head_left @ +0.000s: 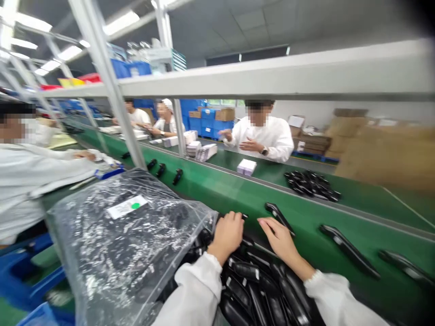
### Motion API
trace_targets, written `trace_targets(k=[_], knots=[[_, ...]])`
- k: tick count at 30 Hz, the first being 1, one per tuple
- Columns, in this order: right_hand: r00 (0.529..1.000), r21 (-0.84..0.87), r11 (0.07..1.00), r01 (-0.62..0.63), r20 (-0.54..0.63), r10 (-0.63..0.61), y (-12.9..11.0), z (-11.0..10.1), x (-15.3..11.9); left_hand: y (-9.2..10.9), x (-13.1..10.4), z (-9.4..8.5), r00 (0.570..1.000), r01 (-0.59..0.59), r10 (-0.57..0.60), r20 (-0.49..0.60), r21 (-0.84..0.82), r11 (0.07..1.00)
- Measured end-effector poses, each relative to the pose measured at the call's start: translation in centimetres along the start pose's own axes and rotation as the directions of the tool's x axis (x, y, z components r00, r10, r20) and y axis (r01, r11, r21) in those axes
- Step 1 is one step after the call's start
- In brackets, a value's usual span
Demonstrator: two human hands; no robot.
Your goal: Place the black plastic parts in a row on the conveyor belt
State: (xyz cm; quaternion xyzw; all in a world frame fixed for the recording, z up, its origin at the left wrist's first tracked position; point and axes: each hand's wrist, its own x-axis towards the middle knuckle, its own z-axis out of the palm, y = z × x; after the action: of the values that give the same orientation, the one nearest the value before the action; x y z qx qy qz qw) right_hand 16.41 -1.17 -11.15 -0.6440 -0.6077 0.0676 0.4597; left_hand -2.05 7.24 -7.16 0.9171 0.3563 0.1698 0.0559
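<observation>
L hand (228, 233) curled gripping black parts (251, 280); R hand (279, 236) flat, open on pile.

Across the green belt (238, 190) a person in white (263, 136) sat behind a small white box (246, 166), with a heap of black parts (312, 185) to its right. Blue crates (207, 120) were stacked far back.

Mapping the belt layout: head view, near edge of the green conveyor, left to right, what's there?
Clear plastic bag of black parts → left hand → right hand, on the pile of black parts → a lone black part on the belt → another black part near the right edge.
</observation>
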Motion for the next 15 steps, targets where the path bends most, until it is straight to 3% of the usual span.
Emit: trace_targets(k=[7,15], knots=[[0.989,0.125,0.991,-0.051,0.142,0.033,1.2,1.3,2.1,0.2,-0.7,1.3,0.999,-0.008,0.010,-0.052,0.055,0.998],[0.930,0.332,0.903,-0.274,0.332,0.160,2.5,1.2,2.2,-0.2,-0.6,2.2,0.998,0.026,-0.026,-0.055,0.004,1.000]])
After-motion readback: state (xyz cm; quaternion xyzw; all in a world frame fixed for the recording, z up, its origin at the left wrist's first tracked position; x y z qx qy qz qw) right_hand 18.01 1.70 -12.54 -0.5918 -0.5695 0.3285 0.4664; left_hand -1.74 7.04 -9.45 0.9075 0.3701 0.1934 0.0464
